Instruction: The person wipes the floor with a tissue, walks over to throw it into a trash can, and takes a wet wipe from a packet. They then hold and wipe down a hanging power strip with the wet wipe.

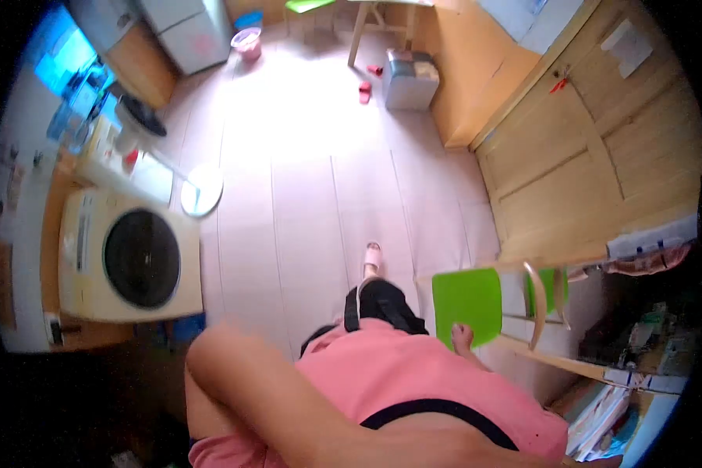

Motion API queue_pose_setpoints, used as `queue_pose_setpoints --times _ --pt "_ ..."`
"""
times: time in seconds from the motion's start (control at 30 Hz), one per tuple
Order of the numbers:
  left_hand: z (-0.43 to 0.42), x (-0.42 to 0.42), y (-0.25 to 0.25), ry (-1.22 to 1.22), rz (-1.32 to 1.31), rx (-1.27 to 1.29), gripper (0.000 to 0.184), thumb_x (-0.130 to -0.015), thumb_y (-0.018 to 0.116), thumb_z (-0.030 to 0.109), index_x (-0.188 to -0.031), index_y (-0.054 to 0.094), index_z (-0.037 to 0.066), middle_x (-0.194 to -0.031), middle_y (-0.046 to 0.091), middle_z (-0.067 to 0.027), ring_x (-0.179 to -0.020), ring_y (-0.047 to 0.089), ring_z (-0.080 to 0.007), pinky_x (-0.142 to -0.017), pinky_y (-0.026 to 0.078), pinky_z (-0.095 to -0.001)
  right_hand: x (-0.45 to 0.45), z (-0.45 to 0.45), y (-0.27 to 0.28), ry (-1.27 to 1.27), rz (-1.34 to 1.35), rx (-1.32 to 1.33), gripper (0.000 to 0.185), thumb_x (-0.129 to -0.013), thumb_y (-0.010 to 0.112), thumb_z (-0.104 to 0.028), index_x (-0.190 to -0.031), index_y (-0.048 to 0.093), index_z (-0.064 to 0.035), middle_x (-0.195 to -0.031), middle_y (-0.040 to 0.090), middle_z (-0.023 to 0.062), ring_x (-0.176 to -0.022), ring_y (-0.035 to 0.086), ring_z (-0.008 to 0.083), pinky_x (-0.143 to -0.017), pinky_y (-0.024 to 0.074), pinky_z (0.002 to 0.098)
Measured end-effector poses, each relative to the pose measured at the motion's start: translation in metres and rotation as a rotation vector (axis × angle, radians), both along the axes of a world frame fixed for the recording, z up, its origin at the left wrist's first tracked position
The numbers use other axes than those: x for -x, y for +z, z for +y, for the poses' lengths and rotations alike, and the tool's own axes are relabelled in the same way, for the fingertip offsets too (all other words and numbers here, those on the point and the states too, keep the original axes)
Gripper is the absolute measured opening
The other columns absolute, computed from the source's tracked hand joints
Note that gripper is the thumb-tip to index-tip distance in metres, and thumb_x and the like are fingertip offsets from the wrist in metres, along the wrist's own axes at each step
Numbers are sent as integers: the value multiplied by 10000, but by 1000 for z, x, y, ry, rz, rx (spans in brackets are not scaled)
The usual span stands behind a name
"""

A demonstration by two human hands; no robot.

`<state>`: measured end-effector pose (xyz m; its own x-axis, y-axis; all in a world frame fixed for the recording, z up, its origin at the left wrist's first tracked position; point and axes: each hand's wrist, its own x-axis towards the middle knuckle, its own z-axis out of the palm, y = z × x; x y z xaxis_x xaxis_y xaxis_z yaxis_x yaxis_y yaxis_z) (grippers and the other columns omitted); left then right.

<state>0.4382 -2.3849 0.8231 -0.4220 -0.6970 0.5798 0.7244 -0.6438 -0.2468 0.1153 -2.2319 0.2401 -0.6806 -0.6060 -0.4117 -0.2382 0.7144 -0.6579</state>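
My right hand (pixel 462 335) hangs low on the right, over the green seat (pixel 468 300) of a chair. Its fingers look curled in, and nothing shows in them. On the left, my left arm is bent, with its elbow out to the side and its forearm crossing toward the bottom edge; the left hand is out of the frame. Below me are a pink top, black shorts and one foot in a pink slipper (pixel 373 256) on the tiled floor.
A front-loading washing machine (pixel 142 257) and a white fan (pixel 201 191) stand left. Refrigerator (pixel 191 39), pink bucket (pixel 246 45) and grey box (pixel 411 82) are farther off. Red slippers (pixel 365 92) lie near the box. A wooden door (pixel 585 148) and cluttered shelves (pixel 655 343) are right.
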Motion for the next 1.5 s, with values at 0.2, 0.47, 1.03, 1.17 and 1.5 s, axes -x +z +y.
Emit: queue_pose_setpoints --times 0.2,0.47,1.03,1.17,1.5 --pt "-224 19 -15 359 -391 456 781 -922 402 498 -1181 421 -238 -1078 587 -306 -973 618 -328 -864 477 -337 45 -96 -95 -184 364 239 118 -732 618 -143 -727 639 -27 -653 597 81 -586 554 224 -542 452 356" --pt "-425 22 45 634 -573 24 888 -896 391 563 -1275 262 -229 -1092 547 -366 -972 604 -388 -909 447 -371 -33 -659 21 325 226 271 279 -709 641 -187 -915 656 1 -808 655 188 -760 629 327 -715 497 402" --pt "-896 -258 -119 709 -1881 579 619 -806 693 201 -1344 424 58 -1161 597 -116 -1070 581 -246 -918 444 -347 -317 -1189 98 171 -1167 134 306 -858 503 61 -1158 466 16 -1025 562 115 -898 592 206 -817 534 308" --pt "-971 -287 -118 588 -1825 577 622 -830 661 316 -1333 432 31 -1211 579 -126 -1142 538 -253 -1006 357 -371 -343 -1265 80 78 -1179 -15 248 -869 503 23 -1116 496 -1 -999 584 126 -853 605 212 -771 546 308" --pt "-1115 -322 -139 792 -1878 45 579 -885 499 508 -1152 612 6 -1221 574 -157 -1192 492 -287 -1029 324 -396 -592 -1723 55 661 -1499 70 120 -857 504 -56 -931 558 20 -863 641 127 -770 636 222 -693 548 310"
